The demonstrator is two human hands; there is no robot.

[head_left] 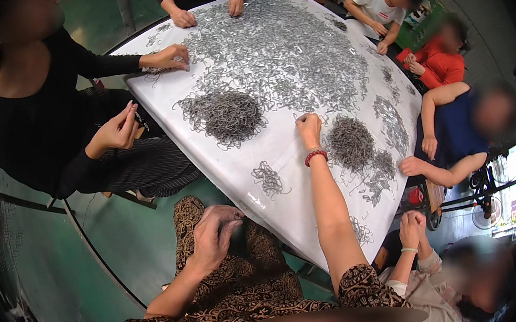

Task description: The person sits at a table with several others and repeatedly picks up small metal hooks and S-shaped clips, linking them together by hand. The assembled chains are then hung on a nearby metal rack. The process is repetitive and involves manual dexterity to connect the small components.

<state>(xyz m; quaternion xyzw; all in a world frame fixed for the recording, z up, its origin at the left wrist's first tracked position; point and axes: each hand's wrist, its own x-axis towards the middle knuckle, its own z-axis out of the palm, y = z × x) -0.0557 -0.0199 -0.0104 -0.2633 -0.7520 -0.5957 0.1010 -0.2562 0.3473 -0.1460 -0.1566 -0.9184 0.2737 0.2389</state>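
Patterned clothing (258, 286) below, right grip (310, 130) near grey metal pieces (278, 52)

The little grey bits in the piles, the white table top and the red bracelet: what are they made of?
The grey bits look like metal, probably bent wire: thin, curved, dully shiny. The white table top seems covered in plastic film: smooth, with glare near the edge. The red bracelet seems slightly glossy, bumpy like beads: maybe glass or plastic.

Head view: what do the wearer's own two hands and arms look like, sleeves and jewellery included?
The left hand and right hand are ungloved. A red beaded bracelet circles the right wrist; none shows on the left. Black sleeves with curling tan patterning stop well above the wrists.
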